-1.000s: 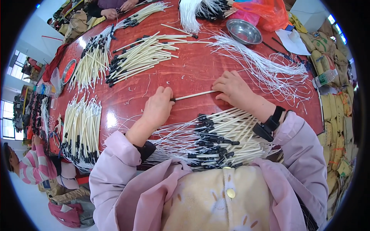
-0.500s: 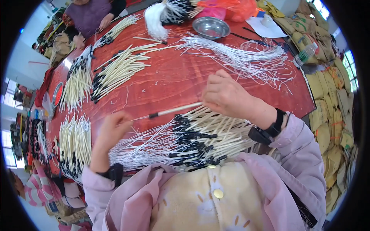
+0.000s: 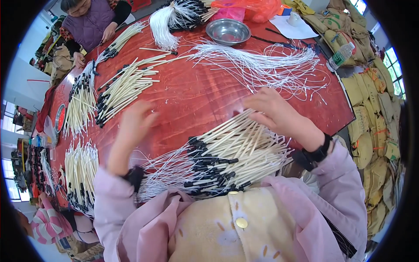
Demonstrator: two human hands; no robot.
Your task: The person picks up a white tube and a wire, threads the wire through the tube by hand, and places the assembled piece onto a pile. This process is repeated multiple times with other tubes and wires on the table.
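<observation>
A pile of pale sticks (image 3: 238,137) with black ends lies on the table in front of me. White cords (image 3: 166,168) trail from the black ends to the left. My right hand (image 3: 277,111) hovers at the pile's upper edge, thumb and fingers apart and nothing plainly gripped; its fingertips are near the stick ends, and contact is hard to tell. My left hand (image 3: 136,124), slightly blurred, is raised over bare tabletop left of the pile. Its thumb stands away from the fingers, with no stick in it.
Loose white cords (image 3: 262,65) spread across the far side, below a metal bowl (image 3: 228,31). More stick bundles (image 3: 126,85) lie at left, and another (image 3: 81,174) nearer me. A plastic bottle (image 3: 340,56) stands at the right edge. A co-worker (image 3: 89,26) works at far left.
The black-ended stick held between my hands has left them, and the pile lies below. My left hand has moved up and away from the cords; the right hand's fingers have opened.
</observation>
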